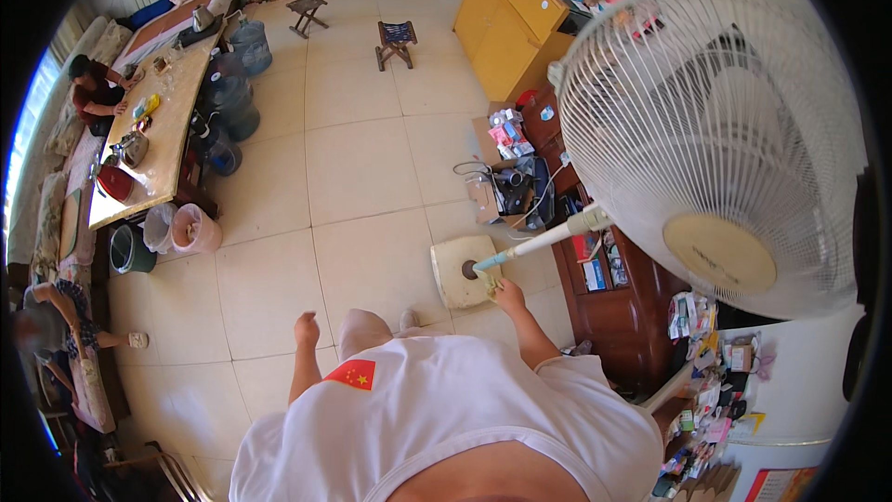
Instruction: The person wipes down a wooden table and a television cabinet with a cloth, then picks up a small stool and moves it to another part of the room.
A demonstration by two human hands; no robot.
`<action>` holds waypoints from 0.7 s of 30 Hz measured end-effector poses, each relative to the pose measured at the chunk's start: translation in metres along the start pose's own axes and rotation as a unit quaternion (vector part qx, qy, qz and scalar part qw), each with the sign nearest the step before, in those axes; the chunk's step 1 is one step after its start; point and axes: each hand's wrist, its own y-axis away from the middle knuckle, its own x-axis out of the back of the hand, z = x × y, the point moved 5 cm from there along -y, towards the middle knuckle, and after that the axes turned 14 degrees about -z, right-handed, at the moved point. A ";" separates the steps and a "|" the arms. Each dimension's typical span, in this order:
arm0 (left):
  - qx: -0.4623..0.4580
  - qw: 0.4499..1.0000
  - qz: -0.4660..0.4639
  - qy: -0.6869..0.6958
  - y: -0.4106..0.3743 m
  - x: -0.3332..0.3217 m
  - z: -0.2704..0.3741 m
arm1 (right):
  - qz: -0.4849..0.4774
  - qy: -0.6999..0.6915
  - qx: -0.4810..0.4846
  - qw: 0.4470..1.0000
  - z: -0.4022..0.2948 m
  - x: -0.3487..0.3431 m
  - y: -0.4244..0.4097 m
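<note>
A white pedestal fan [704,146] with a wire grille leans large across the right of the view. Its pole [550,237] runs down to a square cream base [456,258] on the tiled floor. My right hand [510,294] is closed on a yellowish-green cloth [490,283], close to the pole's lower end above the base. My left hand [306,329] hangs over the floor to the left, fingers curled, with no object visible in it.
On the left, a person [94,94] sits behind a long table [164,146]; another person [56,324] sits lower down. Waste bins [197,229], water bottles [233,101] and folding stools [396,42] stand on the floor. Cardboard boxes [486,199] and a dark wooden cabinet [599,321] are at right.
</note>
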 end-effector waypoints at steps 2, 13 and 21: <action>0.033 0.998 -0.002 -0.062 0.002 0.005 -0.051 | -0.021 0.023 0.015 0.999 -0.036 -0.001 -0.021; 0.182 0.936 -0.188 -0.237 -0.057 0.116 -0.214 | -0.008 0.064 -0.024 0.998 -0.143 -0.076 -0.106; 0.137 0.950 -0.064 -0.274 -0.290 0.337 -0.192 | 0.019 0.022 -0.092 0.995 -0.248 -0.080 -0.161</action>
